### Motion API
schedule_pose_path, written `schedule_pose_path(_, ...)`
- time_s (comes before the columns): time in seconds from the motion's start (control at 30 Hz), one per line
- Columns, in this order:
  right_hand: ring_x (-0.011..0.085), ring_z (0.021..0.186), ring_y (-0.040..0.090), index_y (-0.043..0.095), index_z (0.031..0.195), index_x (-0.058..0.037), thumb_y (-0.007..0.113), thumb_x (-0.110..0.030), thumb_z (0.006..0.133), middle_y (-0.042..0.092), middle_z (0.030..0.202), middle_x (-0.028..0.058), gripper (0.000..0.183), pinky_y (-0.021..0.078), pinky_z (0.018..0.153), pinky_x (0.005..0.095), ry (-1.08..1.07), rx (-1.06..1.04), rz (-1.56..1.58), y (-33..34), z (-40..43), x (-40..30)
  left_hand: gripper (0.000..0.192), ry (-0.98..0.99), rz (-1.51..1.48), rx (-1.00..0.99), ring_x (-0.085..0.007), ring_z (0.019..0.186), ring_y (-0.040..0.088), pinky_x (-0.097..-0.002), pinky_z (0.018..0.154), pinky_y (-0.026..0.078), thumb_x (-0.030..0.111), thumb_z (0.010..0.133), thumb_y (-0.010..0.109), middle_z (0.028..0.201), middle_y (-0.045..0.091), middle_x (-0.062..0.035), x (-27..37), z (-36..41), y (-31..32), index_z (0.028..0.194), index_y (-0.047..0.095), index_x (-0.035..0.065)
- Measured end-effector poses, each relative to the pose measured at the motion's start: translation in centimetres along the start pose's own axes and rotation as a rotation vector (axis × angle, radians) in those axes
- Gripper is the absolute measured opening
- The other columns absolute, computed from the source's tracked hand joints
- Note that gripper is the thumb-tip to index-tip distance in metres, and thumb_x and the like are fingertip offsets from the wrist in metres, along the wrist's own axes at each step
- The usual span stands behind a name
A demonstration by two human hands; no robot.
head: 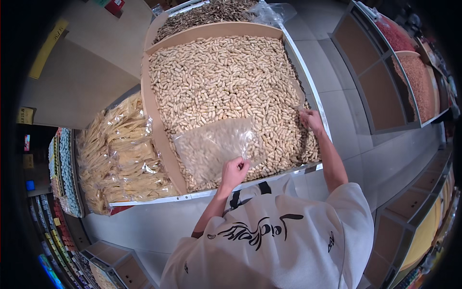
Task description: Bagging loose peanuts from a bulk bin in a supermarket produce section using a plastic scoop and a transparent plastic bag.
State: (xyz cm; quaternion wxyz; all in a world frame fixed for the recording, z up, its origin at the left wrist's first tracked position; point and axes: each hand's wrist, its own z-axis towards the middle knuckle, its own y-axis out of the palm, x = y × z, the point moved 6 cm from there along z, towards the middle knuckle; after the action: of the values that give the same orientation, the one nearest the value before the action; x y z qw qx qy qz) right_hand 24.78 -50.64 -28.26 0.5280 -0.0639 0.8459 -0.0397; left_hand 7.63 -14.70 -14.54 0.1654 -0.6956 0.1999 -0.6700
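A large bin holds unshelled peanuts [223, 83] in front of me. My left hand [234, 173] is closed on the gathered edge of a clear plastic bag [213, 148] at the bin's near side. The bag lies over the peanuts, which show through it; whether any are inside it I cannot tell. My right hand [311, 121] is at the bin's right side, fingers curled at the lower end of a translucent, rounded object [299, 92], perhaps a scoop. Its outline blends with the peanuts, and its far part is hard to make out.
A tan divider [158, 144] separates the peanuts from bagged dried strips [133, 159] on the left. Dark dried pieces [205, 16] fill the bin behind, with loose plastic film [272, 13] at its corner. A metal rail [303, 65] edges the right side. Another display bin [379, 72] stands across the tiled floor.
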Motion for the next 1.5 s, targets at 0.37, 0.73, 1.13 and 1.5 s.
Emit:
schedule_pose_path(0.37, 0.0160, 0.064, 0.061, 0.064, 0.113, 0.0064, 0.065, -0.023, 0.086, 0.067, 0.073, 0.0107, 0.040, 0.0498, 0.063, 0.0325, -0.271, -0.036, -0.418, 3.4, -7.7, -5.5, 0.024, 0.061, -0.071, 0.085, -0.0185, 0.044, 0.051, -0.0321, 0.046, 0.040, 0.016, 0.085, 0.067, 0.054, 0.057, -0.0138, 0.3, -0.8, -0.2, 0.071, 0.061, -0.0030)
schedule_pose_path(0.73, 0.0244, 0.069, 0.066, 0.063, 0.115, 0.0048, 0.068, -0.026, 0.083, 0.068, 0.077, 0.0200, 0.044, 0.0505, 0.067, 0.0375, -0.220, 0.031, -0.655, 3.7, -10.4, -7.0, 0.025, 0.056, -0.083, 0.121, -0.0183, 0.045, 0.053, -0.0316, 0.046, 0.040, 0.015, 0.085, 0.067, 0.054, 0.057, -0.0138, 0.2, -1.5, -0.7, 0.070, 0.060, -0.0037)
schedule_pose_path(1.13, 0.0401, 0.075, 0.066, 0.057, 0.119, -0.0053, 0.063, -0.022, 0.085, 0.068, 0.086, 0.0204, 0.038, 0.0530, 0.068, 0.0508, -0.482, 0.128, -1.152, 6.7, -12.2, -12.1, 0.027, 0.043, -0.055, 0.107, -0.0199, 0.044, 0.052, -0.0318, 0.047, 0.040, 0.017, 0.085, 0.067, 0.054, 0.056, -0.0140, 0.1, -1.0, -0.6, 0.069, 0.058, -0.0033)
schedule_pose_path(1.5, 0.0445, 0.079, 0.066, 0.055, 0.108, 0.0045, 0.055, -0.013, 0.085, 0.066, 0.085, 0.0272, 0.029, 0.0529, 0.073, 0.0531, -0.180, 0.505, -1.043, 2.0, -2.7, -8.4, 0.030, 0.028, -0.030, 0.085, -0.0193, 0.044, 0.045, -0.0326, 0.046, 0.037, 0.016, 0.085, 0.067, 0.053, 0.052, -0.0142, 0.2, -0.2, -1.1, 0.066, 0.053, -0.0028)
